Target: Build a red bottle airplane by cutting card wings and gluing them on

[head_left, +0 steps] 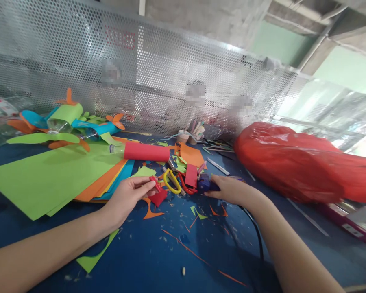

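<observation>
My left hand point(131, 195) pinches a small folded piece of red paper point(158, 197) between thumb and fingers, just above the table. My right hand point(228, 189) is closed around a dark blue glue gun point(205, 183), and a black cord runs back under the wrist. Between the hands lie scissors with yellow handles point(172, 182) and another pair with red handles point(186, 187), partly covered by a red paper rectangle point(191, 176). Behind them, a plastic bottle wrapped in red paper point(146, 152) lies on its side.
Green paper sheets point(45, 179) lie over orange and blue ones at left. Finished bottle-and-paper propeller shapes point(64, 118) stand behind. A big red plastic bag point(293, 162) fills the right. Paper scraps litter the blue table point(158, 260). Cups of pens point(195, 136) stand by a perforated metal screen point(171, 73).
</observation>
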### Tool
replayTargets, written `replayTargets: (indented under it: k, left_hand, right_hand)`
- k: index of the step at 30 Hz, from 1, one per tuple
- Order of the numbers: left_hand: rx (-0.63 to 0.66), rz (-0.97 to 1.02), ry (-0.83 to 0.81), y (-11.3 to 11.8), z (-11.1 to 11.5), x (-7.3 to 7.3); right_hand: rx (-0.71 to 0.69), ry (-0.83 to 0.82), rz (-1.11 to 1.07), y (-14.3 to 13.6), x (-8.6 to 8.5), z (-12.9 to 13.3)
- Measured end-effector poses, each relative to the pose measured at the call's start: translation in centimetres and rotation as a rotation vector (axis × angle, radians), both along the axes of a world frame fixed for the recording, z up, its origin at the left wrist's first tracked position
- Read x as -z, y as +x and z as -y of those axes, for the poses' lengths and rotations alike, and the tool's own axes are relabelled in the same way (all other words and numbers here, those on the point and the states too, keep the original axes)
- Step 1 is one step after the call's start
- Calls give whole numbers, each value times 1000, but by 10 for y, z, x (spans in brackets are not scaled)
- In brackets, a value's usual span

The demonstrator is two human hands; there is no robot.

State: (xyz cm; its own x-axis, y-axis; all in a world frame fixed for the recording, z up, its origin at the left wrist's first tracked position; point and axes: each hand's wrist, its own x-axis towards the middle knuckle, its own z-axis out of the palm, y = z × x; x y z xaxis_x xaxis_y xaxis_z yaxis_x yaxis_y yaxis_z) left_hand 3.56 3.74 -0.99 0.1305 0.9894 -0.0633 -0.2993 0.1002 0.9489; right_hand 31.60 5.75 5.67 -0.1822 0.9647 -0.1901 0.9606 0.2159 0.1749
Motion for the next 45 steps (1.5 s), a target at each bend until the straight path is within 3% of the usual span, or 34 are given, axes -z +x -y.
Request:
replayTargets:
  k: [6,10,13,16,18,21,25,34,45]
  left_hand:
    - [50,-45,43,-2,3,-1]
    - [95,-100,53,0,10,-5]
    - [122,-100,44,3,15,-9]
    - [136,-104,51,4,17,-8]
    - [149,-104,74,3,17,-7]
    - [149,-89,94,1,17,-4]
    - [125,-84,79,0,16,-3]
    - [95,-101,52,1,16,-4]
    - [105,-120,109,0,14,-2]
  right_hand:
    - [-29,41,47,-6,-5,11]
    - [5,230,9,-26,-17,27]
    - [-17,331,-377,-53,-20,36]
    - [-220,113,-880,-79,-8,39]
    - [-271,-16,-1074,-90,5,40]
    - [-268,-33,-1212,-98,22,41]
    - [-206,38,-1215,-102,30,45]
    - [-210,171,-1089,-107,24,49]
    - [-240,129,-1121,-105,23,48]
